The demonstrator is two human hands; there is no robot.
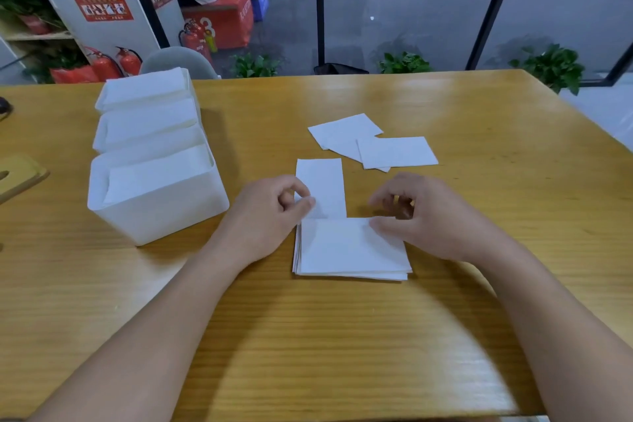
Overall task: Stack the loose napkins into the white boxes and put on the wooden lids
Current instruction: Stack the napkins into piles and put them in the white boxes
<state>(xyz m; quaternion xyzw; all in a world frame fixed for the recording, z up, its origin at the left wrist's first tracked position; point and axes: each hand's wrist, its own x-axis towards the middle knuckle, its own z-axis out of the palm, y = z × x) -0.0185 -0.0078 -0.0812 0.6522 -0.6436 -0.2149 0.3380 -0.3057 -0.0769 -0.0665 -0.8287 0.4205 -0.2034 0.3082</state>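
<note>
Table: I see a wooden table filling the lower two thirds of the frame; its grain runs left to right.

Boxes: three white boxes stand in a row at the left of the frame, running from centre left up toward the upper left; each holds napkins, and none has a lid on.

Lid: at the far left edge I see part of a wooden lid lying flat on the table, apart from the boxes; only a corner shows.

Napkin stack: a neat pile of white napkins lies at the centre of the frame, between my two hands.

Folded napkin: one narrow napkin lies just above the stack, its lower end touching the stack's top edge.

Loose napkins: a few overlapping sheets lie above and right of centre, apart from the stack.

Left hand: curled, thumb and forefinger pinching the left edge of the folded napkin.

Right hand: blurred; fingers loosely curled above the stack's upper right corner, thumb at the top sheet; I cannot tell whether it grips anything.
</note>
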